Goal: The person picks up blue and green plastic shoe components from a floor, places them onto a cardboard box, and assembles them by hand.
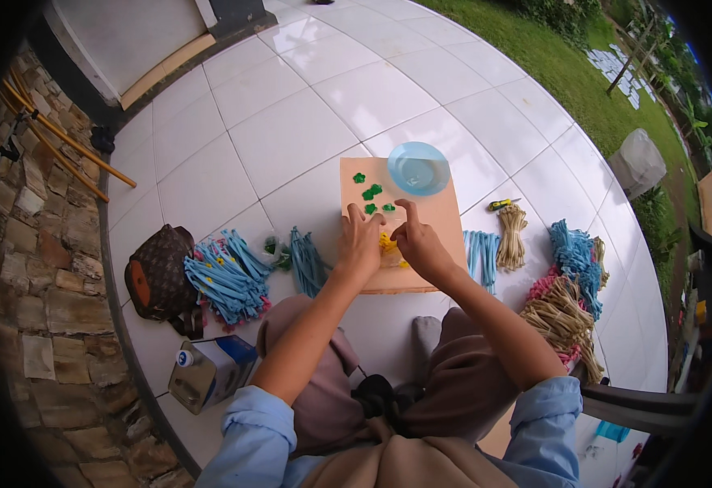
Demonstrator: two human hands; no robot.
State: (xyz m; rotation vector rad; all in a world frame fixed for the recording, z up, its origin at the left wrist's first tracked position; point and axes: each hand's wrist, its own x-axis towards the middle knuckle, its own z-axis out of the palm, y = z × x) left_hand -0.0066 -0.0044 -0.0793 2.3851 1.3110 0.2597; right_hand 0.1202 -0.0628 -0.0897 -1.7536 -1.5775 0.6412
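Observation:
A tan board [443, 276] lies on the floor in front of me, with both my hands over it. My left hand [362, 242] is at the board's left side, its bent fingers apart and pointing down toward the surface. Opposite it, my right hand [421, 246] has its index finger raised and hooked, apart from the thumb; no held thing shows. Small green flower-shaped pieces [359, 177] lie scattered beyond my fingers, one green piece [388, 207] close to the right index fingertip. Yellow pieces [387, 241] sit between the hands, partly hidden. A light blue round dish [418, 171] stands on the board's far right corner.
Bundles of blue strips [227, 276] and a brown bag [161, 272] lie left, near a metal can [210, 372]. To the right are a beige bundle [511, 237], a yellow-handled screwdriver [501, 204] and a pile of beige strips [563, 317]. White tiles [275, 130] surround the board.

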